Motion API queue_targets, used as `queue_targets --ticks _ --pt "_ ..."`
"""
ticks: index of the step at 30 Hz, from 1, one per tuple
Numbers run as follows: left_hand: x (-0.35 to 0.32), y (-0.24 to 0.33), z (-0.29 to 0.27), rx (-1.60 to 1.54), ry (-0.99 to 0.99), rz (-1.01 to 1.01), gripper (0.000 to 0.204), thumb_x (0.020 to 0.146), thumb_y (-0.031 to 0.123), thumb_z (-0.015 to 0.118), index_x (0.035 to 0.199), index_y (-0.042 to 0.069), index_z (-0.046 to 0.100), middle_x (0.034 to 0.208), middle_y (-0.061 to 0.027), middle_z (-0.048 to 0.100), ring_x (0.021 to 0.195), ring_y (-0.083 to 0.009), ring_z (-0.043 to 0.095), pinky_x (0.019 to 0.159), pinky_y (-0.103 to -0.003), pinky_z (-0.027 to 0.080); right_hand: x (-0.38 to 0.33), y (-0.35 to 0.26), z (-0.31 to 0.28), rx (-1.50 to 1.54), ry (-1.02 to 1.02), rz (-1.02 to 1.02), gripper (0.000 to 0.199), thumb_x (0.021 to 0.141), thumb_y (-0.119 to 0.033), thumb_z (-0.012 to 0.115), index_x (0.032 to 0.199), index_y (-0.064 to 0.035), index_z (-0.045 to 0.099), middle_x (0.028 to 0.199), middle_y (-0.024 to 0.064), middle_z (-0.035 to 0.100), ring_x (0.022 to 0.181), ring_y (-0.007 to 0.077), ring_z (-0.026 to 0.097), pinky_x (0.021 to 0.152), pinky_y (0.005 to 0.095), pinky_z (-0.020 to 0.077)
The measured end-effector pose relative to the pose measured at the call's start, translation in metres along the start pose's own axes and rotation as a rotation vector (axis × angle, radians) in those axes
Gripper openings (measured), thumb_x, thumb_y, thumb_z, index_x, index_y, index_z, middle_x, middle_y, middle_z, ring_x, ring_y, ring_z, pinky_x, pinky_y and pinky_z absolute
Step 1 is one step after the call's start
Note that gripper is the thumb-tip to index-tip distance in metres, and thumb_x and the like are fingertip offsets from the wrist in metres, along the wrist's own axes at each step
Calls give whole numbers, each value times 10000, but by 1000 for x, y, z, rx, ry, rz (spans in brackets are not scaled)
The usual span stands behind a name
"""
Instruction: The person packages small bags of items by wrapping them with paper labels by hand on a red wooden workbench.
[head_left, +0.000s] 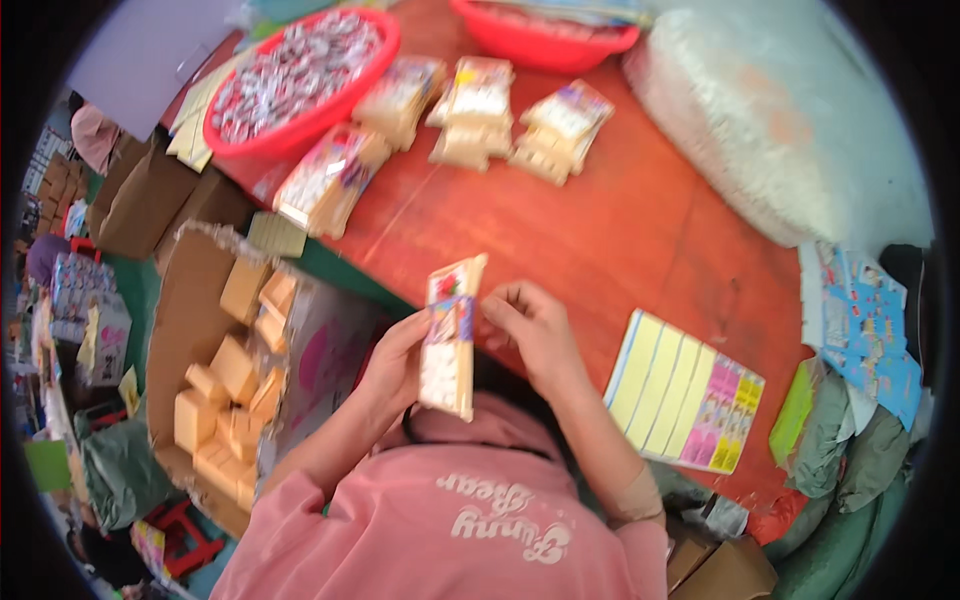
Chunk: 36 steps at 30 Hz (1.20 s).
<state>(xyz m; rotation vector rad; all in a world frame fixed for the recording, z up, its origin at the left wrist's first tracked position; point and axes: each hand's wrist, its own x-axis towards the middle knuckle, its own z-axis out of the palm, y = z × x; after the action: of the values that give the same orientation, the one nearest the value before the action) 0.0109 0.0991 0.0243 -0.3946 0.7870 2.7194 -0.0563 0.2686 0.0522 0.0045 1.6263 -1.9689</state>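
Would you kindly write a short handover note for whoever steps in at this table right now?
Left hand grips the long packet from its left side, held upright over the table edge. Right hand pinches the packet's upper right edge.
Done: finished packet stacks lie at the far side of the red table, beside a red basin of small wrapped pieces.
Left: the open carton on the left holds tan blocks; the sticker sheet lies at right.

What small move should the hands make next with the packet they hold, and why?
Probably place the packet on the red table beside the packet stacks. The left hand holds it upright, the right hand touches its edge, and similar packets already lie stacked there.
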Motion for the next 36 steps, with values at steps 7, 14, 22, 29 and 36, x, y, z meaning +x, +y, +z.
queue_targets --ticks 7,14,22,29,36 --pt "57 11 34 425 34 214 272 911 219 530 1060 -9 551 952 -63 615 801 -113 610 724 -256 506 -15 -31 -15 -207 4 -245 294 888 -178 565 1113 7 524 881 29 621 755 61 572 624 203 459" --pt "92 27 72 576 31 394 435 934 333 481 1172 -30 504 1017 -97 609 881 -147 604 755 -277 509 89 -82 -79 -23 309 -345 221 872 -123 559 1039 21 570 866 35 627 682 79 583 574 211 459" --pt "98 14 49 829 -130 277 360 944 279 470 1090 -36 562 903 -102 639 826 -146 620 717 -269 522 176 -106 -118 -686 568 -493 337 839 -255 577 1053 5 591 827 126 654 727 235 640 637 358 475" --pt "94 -12 48 947 -88 197 310 918 246 523 1054 -24 590 855 -112 649 797 -142 625 695 -260 507 78 -134 -139 -1255 585 -391 425 763 -341 658 1033 -18 601 887 152 649 852 319 617 738 380 470" --pt "93 -62 94 1326 -473 357 233 845 205 602 974 10 603 861 -154 626 750 -277 634 632 -329 499 -104 -68 -214 -1629 120 148 772 536 -271 798 1193 -37 466 1145 170 536 1098 334 487 904 409 406"
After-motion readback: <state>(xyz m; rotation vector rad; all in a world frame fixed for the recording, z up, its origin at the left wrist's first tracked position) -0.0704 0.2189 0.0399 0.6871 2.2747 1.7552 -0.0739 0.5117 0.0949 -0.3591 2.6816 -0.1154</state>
